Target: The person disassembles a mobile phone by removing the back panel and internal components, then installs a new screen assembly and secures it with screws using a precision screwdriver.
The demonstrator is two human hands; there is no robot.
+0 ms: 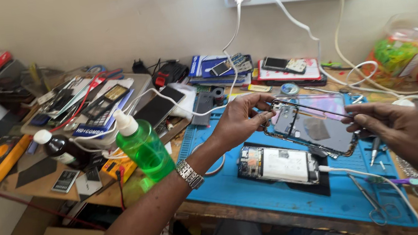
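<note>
Blue rubber mat covers the near part of the desk. Above it, the left hand pinches the far left corner of a phone back frame, and the right hand grips its right edge, so the frame hangs in the air, tilted. Below it lies the opened phone, with its white battery showing and a white cable plugged into its right end. So the phone is already apart, not yet closed up. A green spray bottle stands to the left. Scissors lie near right.
</note>
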